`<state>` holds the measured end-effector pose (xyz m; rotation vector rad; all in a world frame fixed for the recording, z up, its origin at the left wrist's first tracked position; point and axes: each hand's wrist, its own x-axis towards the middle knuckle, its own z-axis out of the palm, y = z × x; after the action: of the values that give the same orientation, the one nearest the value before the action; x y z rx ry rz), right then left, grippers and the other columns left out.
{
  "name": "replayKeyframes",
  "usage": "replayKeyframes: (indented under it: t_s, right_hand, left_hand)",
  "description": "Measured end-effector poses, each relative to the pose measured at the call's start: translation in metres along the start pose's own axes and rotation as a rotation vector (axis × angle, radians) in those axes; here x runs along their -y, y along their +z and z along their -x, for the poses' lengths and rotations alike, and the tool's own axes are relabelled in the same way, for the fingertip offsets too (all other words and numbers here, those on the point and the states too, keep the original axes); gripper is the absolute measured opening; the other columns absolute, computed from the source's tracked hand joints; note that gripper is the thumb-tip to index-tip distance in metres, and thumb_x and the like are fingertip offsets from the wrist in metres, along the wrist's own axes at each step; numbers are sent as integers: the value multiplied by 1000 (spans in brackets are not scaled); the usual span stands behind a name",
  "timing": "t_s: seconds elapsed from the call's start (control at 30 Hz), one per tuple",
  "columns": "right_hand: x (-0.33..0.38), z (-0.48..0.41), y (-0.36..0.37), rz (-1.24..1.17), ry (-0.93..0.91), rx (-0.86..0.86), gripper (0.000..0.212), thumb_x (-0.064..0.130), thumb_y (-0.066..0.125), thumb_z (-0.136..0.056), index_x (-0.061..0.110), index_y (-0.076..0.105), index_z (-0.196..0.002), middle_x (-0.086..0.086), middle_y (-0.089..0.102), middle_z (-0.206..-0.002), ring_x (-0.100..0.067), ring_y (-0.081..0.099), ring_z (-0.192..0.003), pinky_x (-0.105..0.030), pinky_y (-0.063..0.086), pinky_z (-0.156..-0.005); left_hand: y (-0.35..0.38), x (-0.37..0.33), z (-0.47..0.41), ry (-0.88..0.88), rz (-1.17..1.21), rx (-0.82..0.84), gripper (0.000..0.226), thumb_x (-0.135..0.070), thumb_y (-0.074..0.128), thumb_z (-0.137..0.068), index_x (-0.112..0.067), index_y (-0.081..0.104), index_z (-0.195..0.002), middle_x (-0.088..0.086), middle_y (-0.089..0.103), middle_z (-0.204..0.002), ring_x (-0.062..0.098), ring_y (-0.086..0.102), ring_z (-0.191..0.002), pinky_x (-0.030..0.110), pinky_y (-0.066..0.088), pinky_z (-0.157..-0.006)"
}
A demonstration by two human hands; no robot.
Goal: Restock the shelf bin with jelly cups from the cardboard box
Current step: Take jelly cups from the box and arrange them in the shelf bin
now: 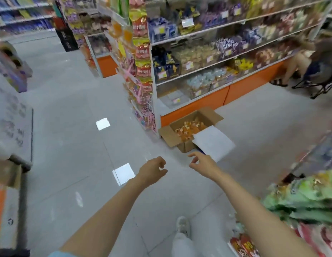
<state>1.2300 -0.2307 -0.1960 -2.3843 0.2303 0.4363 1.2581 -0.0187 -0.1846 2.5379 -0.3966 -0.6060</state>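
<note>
The cardboard box (pixel 168 135) stood open on the floor (pixel 68 145) against the shelf's orange base, orange jelly cups (pixel 189 129) inside, just below the clear shelf bin (pixel 172 98). The left hand (pixel 152 170) and right hand (pixel 202 164) hovered short of the box, fingers loosely curled, holding nothing.

Left hand (pixel 153 170), right hand (pixel 202 163) outstretched, fingers loosely curled, empty.

Brown matt cardboard box (pixel 182 143); glossy tiled floor (pixel 78 145); shiny plastic snack packets (pixel 142 52).
</note>
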Motion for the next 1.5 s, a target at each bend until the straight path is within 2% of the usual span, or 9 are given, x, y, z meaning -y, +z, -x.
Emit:
replayKeyframes:
  t_s: [0.17, 0.3, 0.43, 0.53, 0.73, 1.0, 1.23, 1.43, 1.5]
  right_hand:
    - [-11, -87, -69, 1, 25, -50, 29, 20, 55, -90, 19, 54, -119, 0, 56, -103, -20, 58, -94, -29, 45, -79]
    - [-24, -140, -110, -54, 59, -80, 19, 24, 57, -91, 22, 54, -110, -1, 56, -100, -16, 53, -75, -28, 44, -72]
    - [-44, -188, -143, -145, 112, -113, 22, 26, 58, -91, 23, 53, -113, -1, 57, -100, -22, 60, -86, -32, 49, -79]
    - [-66, -227, -166, -181, 171, -130, 18, 30, 57, -92, 29, 52, -109, 1, 59, -101, -23, 62, -89, -28, 46, -76]
    - [-112, -331, -227, -128, 212, -127, 23, 27, 59, -92, 24, 52, -114, 0, 59, -103, -21, 62, -90, -25, 43, -73]
    - [-128, -489, -305, -14, 215, 24, 29, 27, 56, -94, 20, 53, -122, 3, 57, -104, -16, 55, -96, -26, 44, -80]
    - [-125, -574, -345, 13, 165, 109, 33, 26, 56, -93, 16, 53, -124, -4, 63, -108, -20, 57, -103, -31, 45, -86]
    - [-128, -652, -378, 98, 108, 252, 33, 27, 52, -94, 21, 49, -126, -3, 63, -111, -19, 58, -100, -31, 46, -82]
    - [-135, -679, -389, 123, 80, 305, 31, 28, 51, -94, 23, 49, -125, -1, 62, -112, -17, 56, -100, -29, 46, -83]
  left_hand:
    - [-30, -45, -111, 23, -75, 52, 34, -27, 56, -92, -12, 52, -123, 3, 58, -123, 20, 57, -107, 29, 46, -88]
    - [-40, -74, -188, 25, -96, 65, 30, -29, 55, -92, -14, 53, -118, 4, 59, -120, 20, 56, -105, 31, 48, -89]
    - [-46, -105, -255, 60, -119, 98, 27, -24, 54, -92, -7, 57, -113, 9, 60, -114, 23, 57, -103, 27, 44, -81]
    - [-47, -120, -313, 40, -70, 120, 25, -29, 53, -92, -11, 57, -109, 7, 62, -109, 22, 60, -97, 31, 50, -84]
    - [-51, -131, -445, 36, -37, 137, 19, -28, 55, -89, -16, 57, -104, 3, 62, -102, 19, 60, -93, 32, 53, -83]
    - [-69, -145, -601, -50, 9, 223, 25, -27, 51, -92, -13, 54, -112, 5, 60, -114, 20, 58, -102, 28, 47, -82]
    - [-85, -163, -665, -109, -32, 242, 26, -30, 46, -96, -18, 55, -118, -1, 59, -120, 14, 55, -109, 19, 41, -81]
    - [-79, -174, -713, -179, 81, 172, 15, -27, 46, -94, -19, 55, -103, 6, 65, -109, 17, 62, -95, 26, 49, -82]
    - [-73, -184, -730, -217, 118, 164, 24, -27, 46, -95, -19, 51, -117, 6, 62, -115, 20, 60, -102, 29, 48, -88]
